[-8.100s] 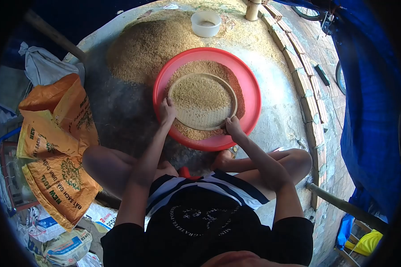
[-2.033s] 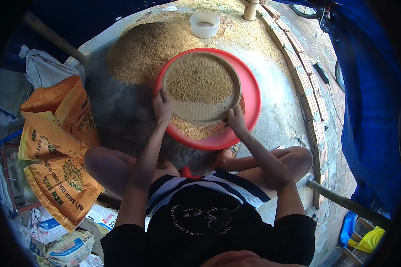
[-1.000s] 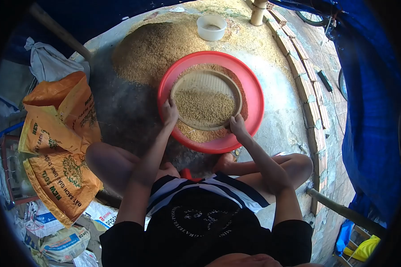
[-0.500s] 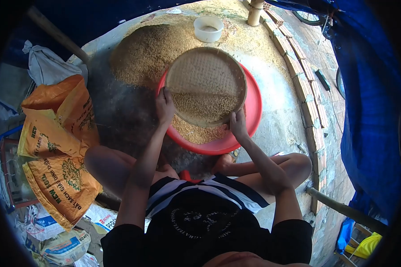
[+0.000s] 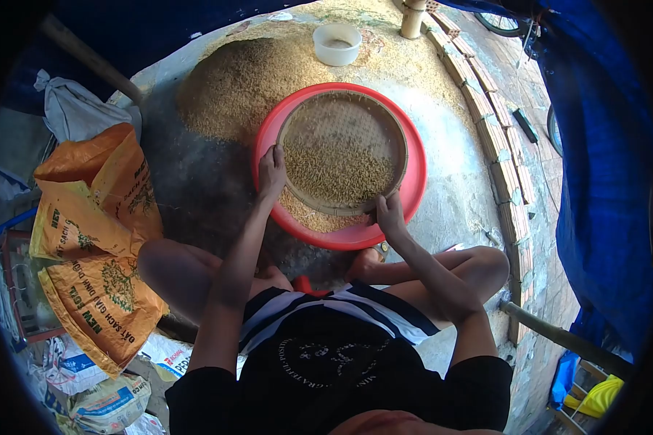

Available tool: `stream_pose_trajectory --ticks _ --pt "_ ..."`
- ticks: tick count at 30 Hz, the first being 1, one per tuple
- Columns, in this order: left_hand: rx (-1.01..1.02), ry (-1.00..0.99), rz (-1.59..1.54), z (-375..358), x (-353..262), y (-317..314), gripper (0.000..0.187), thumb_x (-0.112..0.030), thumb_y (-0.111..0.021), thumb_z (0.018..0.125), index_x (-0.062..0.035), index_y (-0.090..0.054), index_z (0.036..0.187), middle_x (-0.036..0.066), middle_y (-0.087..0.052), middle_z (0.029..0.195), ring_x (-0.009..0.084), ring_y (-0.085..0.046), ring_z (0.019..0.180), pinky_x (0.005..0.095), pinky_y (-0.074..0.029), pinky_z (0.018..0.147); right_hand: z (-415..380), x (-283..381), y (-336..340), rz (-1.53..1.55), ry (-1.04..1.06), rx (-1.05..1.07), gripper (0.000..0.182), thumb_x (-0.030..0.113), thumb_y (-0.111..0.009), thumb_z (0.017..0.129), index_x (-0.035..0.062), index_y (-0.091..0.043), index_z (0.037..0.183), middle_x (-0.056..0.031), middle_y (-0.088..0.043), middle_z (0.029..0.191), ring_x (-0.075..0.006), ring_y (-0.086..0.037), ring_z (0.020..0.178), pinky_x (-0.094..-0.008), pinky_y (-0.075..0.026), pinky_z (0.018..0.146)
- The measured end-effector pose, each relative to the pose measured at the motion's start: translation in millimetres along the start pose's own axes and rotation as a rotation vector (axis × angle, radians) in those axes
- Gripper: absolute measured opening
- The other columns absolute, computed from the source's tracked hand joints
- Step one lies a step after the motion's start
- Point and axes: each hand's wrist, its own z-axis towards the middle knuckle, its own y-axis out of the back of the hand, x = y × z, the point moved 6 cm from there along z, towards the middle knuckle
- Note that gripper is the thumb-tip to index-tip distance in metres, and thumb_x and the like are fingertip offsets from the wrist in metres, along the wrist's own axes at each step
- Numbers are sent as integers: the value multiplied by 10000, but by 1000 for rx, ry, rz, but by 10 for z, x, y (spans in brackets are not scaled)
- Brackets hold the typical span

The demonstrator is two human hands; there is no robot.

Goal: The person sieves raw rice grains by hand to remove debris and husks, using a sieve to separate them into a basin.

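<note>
Both hands grip a round woven winnowing basket (image 5: 337,119) over a wide red basin (image 5: 268,130). My left hand (image 5: 272,172) is closed on the basket's left rim, and my right hand (image 5: 390,215) is closed on its lower right rim. Grain (image 5: 341,170) is spread across the lower half of the basket, with bare weave showing at the far side. More pale grain (image 5: 315,215) lies in the basin, partly hidden beneath the basket.
A heap of grain or husks (image 5: 228,87) lies beyond the basin, beside a translucent tub (image 5: 337,54). An orange sack (image 5: 98,239) slumps at the left. A low row of bricks (image 5: 497,145) and a blue tarp (image 5: 602,181) run along the right.
The basket has come down and towards me, exposing the basin's far rim. Its grain, banded near the close side before, now spreads wider over the weave.
</note>
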Motion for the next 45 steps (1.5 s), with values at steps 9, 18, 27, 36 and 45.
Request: stream_pose_trajectory --ticks 9,18,27,36,45 --pt "322 276 102 -274 651 -427 370 -303 -391 816 30 -514 919 163 -547 732 243 -517 662 334 -385 604 -354 -543 -90 32 -614 142 185 141 -285 824 -8 -366 899 -131 -509 633 -150 -450 361 -265 -440 357" --pt "79 258 -565 -5 601 -169 363 -311 -454 807 21 -534 930 36 -541 741 90 -468 678 241 -377 624 -418 408 -393 137 35 186 224 117 -373 826 -32 -305 978 -136 -524 673 -141 -470 375 -230 -428 331" --pt "-34 -69 -106 -155 -303 159 321 -267 -361 837 23 -495 821 155 -479 600 252 -464 544 335 -363 537 71 -559 -71 105 -164 29 205 90 -301 819 19 -307 1011 -86 -472 640 -134 -481 428 -251 -446 392" --pt "-149 -72 -75 -191 274 -84 299 -243 -381 835 21 -507 777 109 -503 580 180 -488 537 306 -379 536 141 -639 -146 181 -451 153 171 64 -309 819 16 -292 981 -108 -476 677 -168 -535 506 -280 -463 395" --pt "-129 0 -153 -106 318 93 344 -278 -376 840 29 -532 822 123 -538 643 187 -500 570 303 -383 558 65 -281 -248 171 -254 140 161 93 -320 822 40 -301 973 -113 -499 728 -158 -526 459 -260 -467 424"
